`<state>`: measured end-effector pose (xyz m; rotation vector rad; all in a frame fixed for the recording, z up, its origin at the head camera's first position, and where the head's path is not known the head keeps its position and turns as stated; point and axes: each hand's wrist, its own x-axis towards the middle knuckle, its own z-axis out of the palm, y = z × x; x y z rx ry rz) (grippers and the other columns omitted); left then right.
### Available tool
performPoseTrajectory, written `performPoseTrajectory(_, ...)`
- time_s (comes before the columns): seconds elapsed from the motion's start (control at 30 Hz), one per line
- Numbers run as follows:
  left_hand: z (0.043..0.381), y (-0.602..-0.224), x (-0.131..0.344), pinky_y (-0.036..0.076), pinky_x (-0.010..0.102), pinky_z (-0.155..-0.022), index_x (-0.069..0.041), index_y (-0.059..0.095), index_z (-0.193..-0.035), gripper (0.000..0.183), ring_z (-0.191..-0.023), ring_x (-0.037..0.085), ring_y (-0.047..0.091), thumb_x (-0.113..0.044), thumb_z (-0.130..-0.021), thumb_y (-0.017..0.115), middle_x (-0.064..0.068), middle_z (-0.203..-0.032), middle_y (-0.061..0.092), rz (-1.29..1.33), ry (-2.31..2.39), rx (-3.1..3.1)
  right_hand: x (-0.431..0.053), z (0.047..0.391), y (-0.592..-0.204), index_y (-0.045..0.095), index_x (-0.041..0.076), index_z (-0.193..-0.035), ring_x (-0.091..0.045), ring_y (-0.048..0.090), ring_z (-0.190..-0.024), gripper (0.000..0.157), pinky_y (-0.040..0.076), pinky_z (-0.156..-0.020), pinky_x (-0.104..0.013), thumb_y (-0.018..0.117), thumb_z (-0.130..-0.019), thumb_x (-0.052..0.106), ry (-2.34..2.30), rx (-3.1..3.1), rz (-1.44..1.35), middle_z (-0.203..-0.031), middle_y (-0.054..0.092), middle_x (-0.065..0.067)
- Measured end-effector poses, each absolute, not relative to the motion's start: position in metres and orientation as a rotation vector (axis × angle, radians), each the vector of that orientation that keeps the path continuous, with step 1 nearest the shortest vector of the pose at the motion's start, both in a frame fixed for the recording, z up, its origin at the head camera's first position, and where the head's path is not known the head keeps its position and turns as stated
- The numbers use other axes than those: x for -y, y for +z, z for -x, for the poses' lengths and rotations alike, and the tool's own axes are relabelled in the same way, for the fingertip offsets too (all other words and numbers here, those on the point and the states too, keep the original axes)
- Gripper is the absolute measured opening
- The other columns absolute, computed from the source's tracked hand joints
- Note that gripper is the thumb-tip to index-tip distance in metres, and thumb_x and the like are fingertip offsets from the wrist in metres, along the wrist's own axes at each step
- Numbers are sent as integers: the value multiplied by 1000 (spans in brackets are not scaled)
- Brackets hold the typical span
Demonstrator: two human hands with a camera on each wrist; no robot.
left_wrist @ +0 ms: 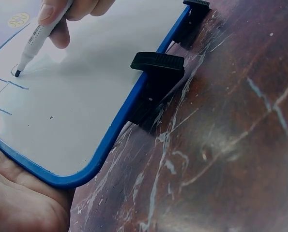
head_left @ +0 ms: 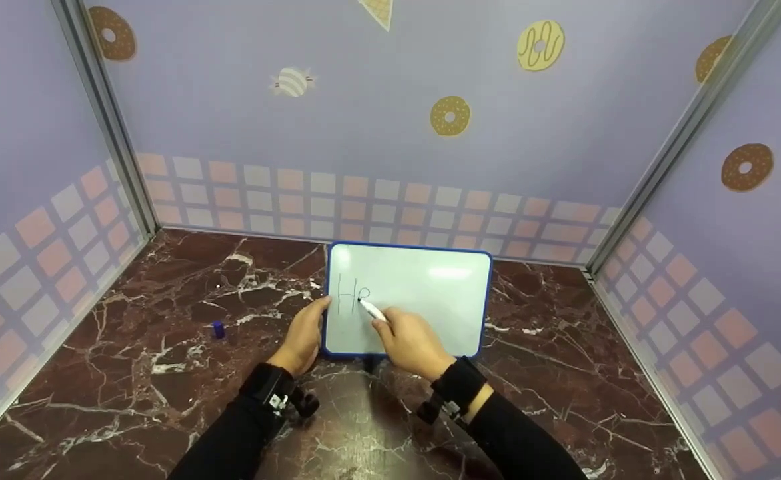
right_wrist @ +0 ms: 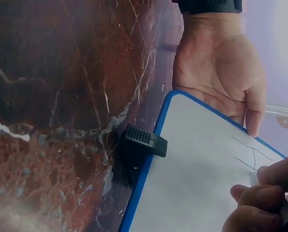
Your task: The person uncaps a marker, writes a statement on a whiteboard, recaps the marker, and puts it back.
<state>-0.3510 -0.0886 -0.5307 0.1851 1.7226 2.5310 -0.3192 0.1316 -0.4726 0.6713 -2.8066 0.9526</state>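
A whiteboard (head_left: 430, 300) with a blue rim leans back slightly, its lower edge in black clip-like feet (left_wrist: 158, 65). My left hand (head_left: 302, 339) grips its left edge, thumb along the rim, the other fingers partly hidden behind the board. In my right hand (head_left: 414, 339) a white marker (left_wrist: 35, 43) is pinched between thumb and fingers. Its dark tip touches the board at the end of a small curved stroke. Handwritten thin dark lines read "H" (head_left: 346, 294) with a looped "e" (head_left: 364, 293) beside it. In the right wrist view, my fingers (right_wrist: 260, 200) hide most of the marker.
A small blue marker cap (head_left: 218, 329) stands on the dark red marbled table (head_left: 164, 400), left of the board. Purple patterned walls (head_left: 390, 133) enclose the back and both sides, with metal posts (head_left: 107, 120) at the corners. Black straps with small cameras circle both wrists.
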Motion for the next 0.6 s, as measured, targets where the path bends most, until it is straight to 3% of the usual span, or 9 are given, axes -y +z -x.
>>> performPoseTrajectory(0.43,353,-531,88,59,36,-99,15,58,-143,50,-114,25,69,-24,-118,39,19,-126,72,-183,2521,-1768,-138,318,-477,73,4,-113,-10,45,-59,22,39,-54,-28,59,-117,21,949,2827,-673,-75,50,6)
performPoseTrajectory(0.6,352,-531,87,61,39,-95,13,60,-141,49,-110,25,71,-25,-119,40,18,-122,73,-178,2524,-1744,-141,317,-477,73,3,-113,-10,44,-59,23,38,-55,-28,59,-117,21,940,2830,-675,-74,49,6)
